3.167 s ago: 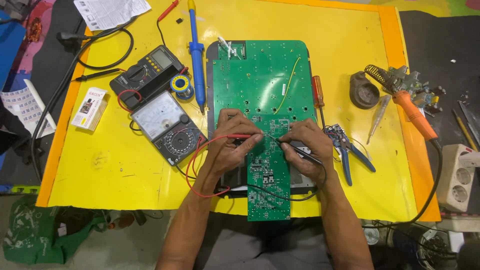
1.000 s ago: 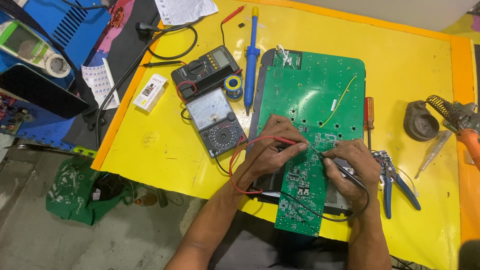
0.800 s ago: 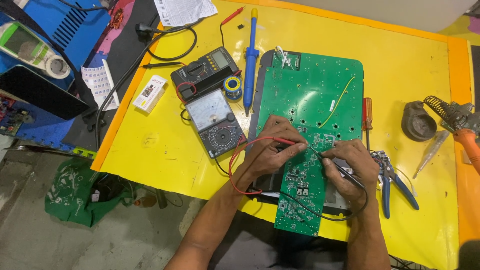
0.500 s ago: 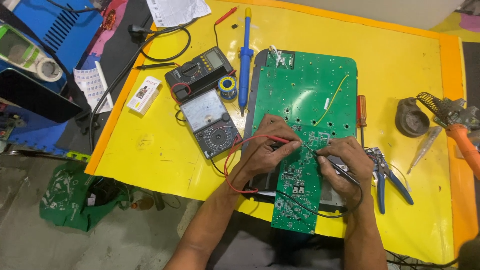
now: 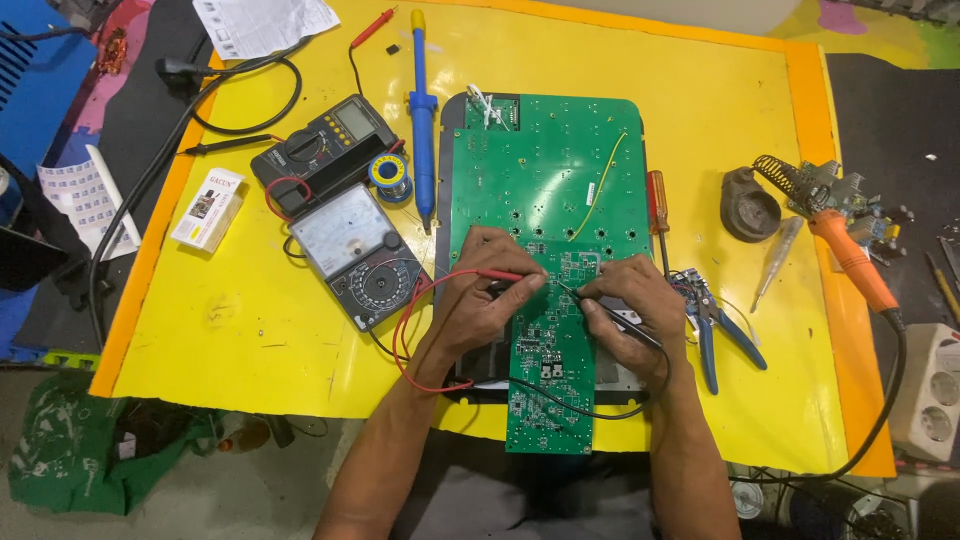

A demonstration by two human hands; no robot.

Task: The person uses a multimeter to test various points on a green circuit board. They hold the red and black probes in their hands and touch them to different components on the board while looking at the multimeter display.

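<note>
A large green circuit board (image 5: 545, 180) lies on the yellow table (image 5: 250, 330), its narrow lower part reaching the front edge. My left hand (image 5: 480, 300) rests on the board and pinches a red test probe (image 5: 495, 274) whose red lead loops down to the left. My right hand (image 5: 632, 310) grips a black test probe (image 5: 610, 312), its tip touching the board near the red one. Both leads run to an analog multimeter (image 5: 355, 255) left of the board.
A digital multimeter (image 5: 320, 150), solder reel (image 5: 388, 172) and blue soldering tool (image 5: 422, 110) lie upper left. A small white box (image 5: 208, 208) sits further left. Right of the board are a screwdriver (image 5: 657, 205), blue-handled pliers (image 5: 715, 325), an orange soldering iron (image 5: 850, 260) and its stand.
The view has swung left and steadied over the board. Both hands have stayed on the board with the probes, tips close together; nothing was picked up or let go.
</note>
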